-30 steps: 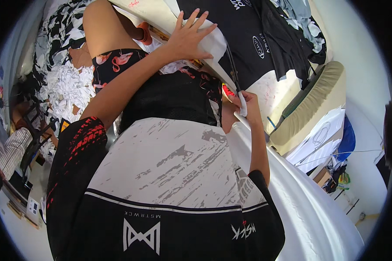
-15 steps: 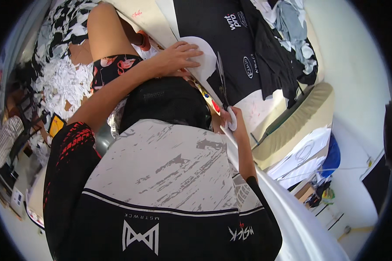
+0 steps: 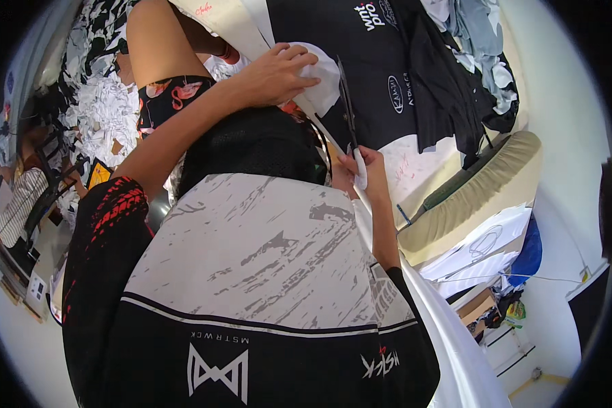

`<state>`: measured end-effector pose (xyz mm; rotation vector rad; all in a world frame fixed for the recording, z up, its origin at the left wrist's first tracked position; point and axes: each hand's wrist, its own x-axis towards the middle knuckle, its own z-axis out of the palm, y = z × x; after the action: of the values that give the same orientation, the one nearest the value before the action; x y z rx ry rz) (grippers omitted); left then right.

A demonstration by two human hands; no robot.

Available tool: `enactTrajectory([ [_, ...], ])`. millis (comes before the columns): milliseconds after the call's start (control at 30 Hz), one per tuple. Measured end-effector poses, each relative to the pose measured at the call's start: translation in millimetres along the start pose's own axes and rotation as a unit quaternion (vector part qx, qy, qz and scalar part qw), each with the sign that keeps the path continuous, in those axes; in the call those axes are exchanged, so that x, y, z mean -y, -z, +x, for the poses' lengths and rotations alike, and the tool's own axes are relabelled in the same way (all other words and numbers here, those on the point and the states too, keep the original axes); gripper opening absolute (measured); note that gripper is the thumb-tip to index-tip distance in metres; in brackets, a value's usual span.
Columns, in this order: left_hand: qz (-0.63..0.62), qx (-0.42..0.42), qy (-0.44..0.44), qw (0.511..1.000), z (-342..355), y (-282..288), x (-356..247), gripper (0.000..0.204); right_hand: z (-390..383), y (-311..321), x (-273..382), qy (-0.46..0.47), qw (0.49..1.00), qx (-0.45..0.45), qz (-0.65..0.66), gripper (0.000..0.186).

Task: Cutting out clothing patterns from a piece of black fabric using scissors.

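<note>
My left hand (image 3: 279, 76) lies on a white piece with a rounded edge (image 3: 328, 71), fingers spread and slightly bent over it. Whether the piece is paper or cloth I cannot tell. Scissors (image 3: 349, 102) are in my right hand (image 3: 370, 173), their pale handle in its closed fingers. The long blades point away from me, along the right edge of the white piece. Beneath them spreads a black printed fabric (image 3: 357, 61). How far the blades stand apart is hard to make out.
Grey and white fabric scraps (image 3: 479, 41) lie at the far right. A beige padded board (image 3: 483, 183) stands right of my right hand, with white sheets (image 3: 479, 238) nearer me. White scraps (image 3: 105, 105) cover the floor at left. Another person's striped garment (image 3: 24, 200) shows at the left rim.
The view has shifted a little. My left hand's fingers are more bent and spread on the white piece. My right hand still grips the scissors, whose blades look darker and slightly turned.
</note>
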<state>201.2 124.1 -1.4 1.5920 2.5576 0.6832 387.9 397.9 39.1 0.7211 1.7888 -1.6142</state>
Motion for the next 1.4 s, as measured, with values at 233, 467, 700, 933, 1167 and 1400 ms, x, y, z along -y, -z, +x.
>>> enactTrajectory([
  [233, -0.007, -0.015, 0.011, 1.000, -4, -2, 0, 0.030, -2, 13, -2, 0.007, 0.999, -0.001, -0.052, 0.028],
  [467, -0.028, -0.032, 0.019, 0.999, -8, -1, 1, 0.027, -4, 26, 1, -0.007, 0.996, -0.007, -0.087, 0.039],
  [700, -0.037, -0.030, 0.030, 0.998, -18, 0, 2, 0.028, 2, 35, 10, -0.003, 0.997, 0.047, -0.058, 0.025],
  [933, -0.055, -0.023, 0.037, 0.998, -25, 5, 1, 0.026, 21, 35, 26, 0.022, 0.992, 0.093, -0.088, 0.027],
  [1167, -0.056, -0.019, 0.038, 0.998, -23, 10, -2, 0.024, 25, 31, 29, 0.015, 0.993, 0.062, -0.099, 0.030],
  [1400, -0.054, -0.015, 0.047, 0.997, -23, 10, -2, 0.025, 23, 27, 33, 0.019, 0.993, 0.044, -0.110, 0.037],
])
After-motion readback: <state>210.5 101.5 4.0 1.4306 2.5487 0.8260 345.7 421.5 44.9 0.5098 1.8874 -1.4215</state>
